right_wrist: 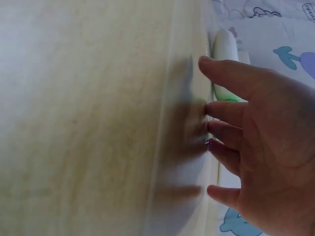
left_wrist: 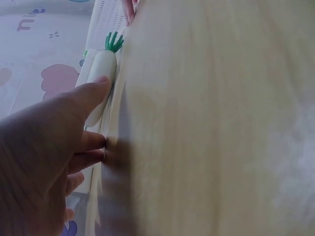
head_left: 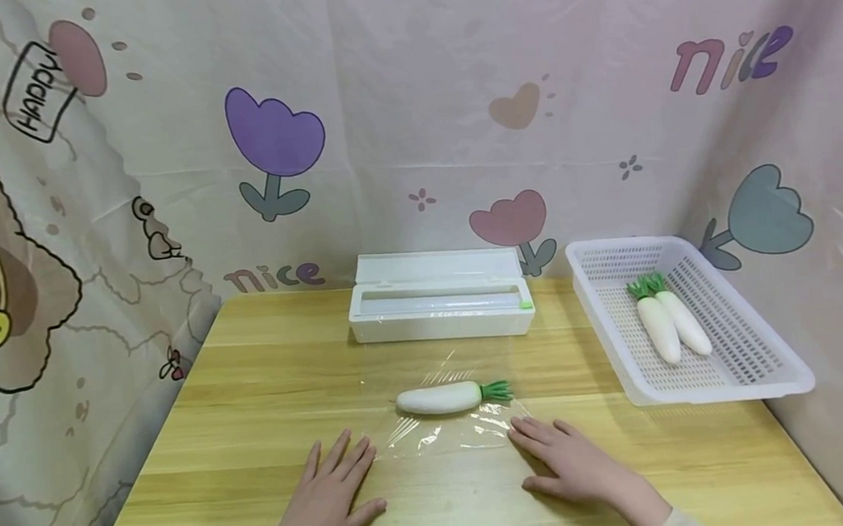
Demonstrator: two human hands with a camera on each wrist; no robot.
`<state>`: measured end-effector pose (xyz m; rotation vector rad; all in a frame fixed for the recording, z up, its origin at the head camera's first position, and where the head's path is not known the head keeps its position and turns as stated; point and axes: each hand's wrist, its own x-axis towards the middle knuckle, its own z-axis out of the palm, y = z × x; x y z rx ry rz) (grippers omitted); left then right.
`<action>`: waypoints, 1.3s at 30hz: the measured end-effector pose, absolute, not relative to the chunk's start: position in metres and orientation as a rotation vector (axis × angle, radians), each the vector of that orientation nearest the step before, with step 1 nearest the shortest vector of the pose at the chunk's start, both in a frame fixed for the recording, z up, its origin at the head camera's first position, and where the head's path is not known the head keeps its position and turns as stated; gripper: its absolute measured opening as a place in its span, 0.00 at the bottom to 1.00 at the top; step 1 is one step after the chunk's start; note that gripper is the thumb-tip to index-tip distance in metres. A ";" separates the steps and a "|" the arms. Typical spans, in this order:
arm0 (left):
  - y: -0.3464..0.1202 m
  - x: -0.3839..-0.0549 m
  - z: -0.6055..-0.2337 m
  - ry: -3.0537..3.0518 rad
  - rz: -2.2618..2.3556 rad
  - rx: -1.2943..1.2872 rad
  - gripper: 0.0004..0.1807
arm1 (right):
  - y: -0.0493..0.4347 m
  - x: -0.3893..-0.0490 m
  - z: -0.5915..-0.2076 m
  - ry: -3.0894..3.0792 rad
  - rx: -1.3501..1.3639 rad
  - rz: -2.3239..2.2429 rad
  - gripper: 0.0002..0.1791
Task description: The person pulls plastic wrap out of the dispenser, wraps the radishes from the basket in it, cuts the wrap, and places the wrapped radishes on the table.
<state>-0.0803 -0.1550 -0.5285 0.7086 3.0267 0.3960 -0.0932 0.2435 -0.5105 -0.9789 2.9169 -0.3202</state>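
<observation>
A white radish (head_left: 439, 399) with green leaf stubs lies sideways on a sheet of clear cling film (head_left: 429, 439), leaves to the right. The film runs from a white dispenser box (head_left: 442, 325) whose lid stands raised. My left hand (head_left: 325, 501) rests on the table, fingers spread, fingertips at the film's front left corner. At the front right corner, the fingertips of my right hand (head_left: 570, 460) touch the film's edge. Both wrist views show extended fingers; the radish (left_wrist: 102, 66) appears beyond the left thumb. Neither hand grips anything.
A white perforated plastic basket (head_left: 736, 327) stands at the table's right, holding two more white radishes (head_left: 659, 330). The wooden table (head_left: 252, 395) backs onto a printed curtain (head_left: 391, 90), which also hangs along both sides.
</observation>
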 end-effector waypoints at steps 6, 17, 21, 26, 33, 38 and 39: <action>-0.155 -0.081 -0.528 3.043 0.343 0.719 0.41 | 0.243 -0.090 -0.511 2.890 -0.922 -0.333 0.37; -0.153 -0.088 -0.528 3.164 0.413 0.832 0.32 | 0.242 -0.102 -0.523 3.096 -1.108 -0.459 0.22; -0.153 -0.095 -0.527 3.213 0.409 0.907 0.27 | 0.243 -0.112 -0.525 3.144 -1.229 -0.506 0.15; -0.153 -0.100 -0.526 3.190 0.376 0.876 0.26 | 0.242 -0.118 -0.524 3.160 -1.238 -0.457 0.10; -0.153 -0.103 -0.524 3.185 0.427 0.880 0.24 | 0.239 -0.126 -0.524 3.168 -1.338 -0.380 0.07; -0.154 -0.105 -0.524 3.207 0.451 0.901 0.22 | 0.238 -0.129 -0.524 3.169 -1.290 -0.478 0.07; -0.154 -0.106 -0.525 3.211 0.454 0.906 0.21 | 0.238 -0.128 -0.524 3.173 -1.271 -0.511 0.07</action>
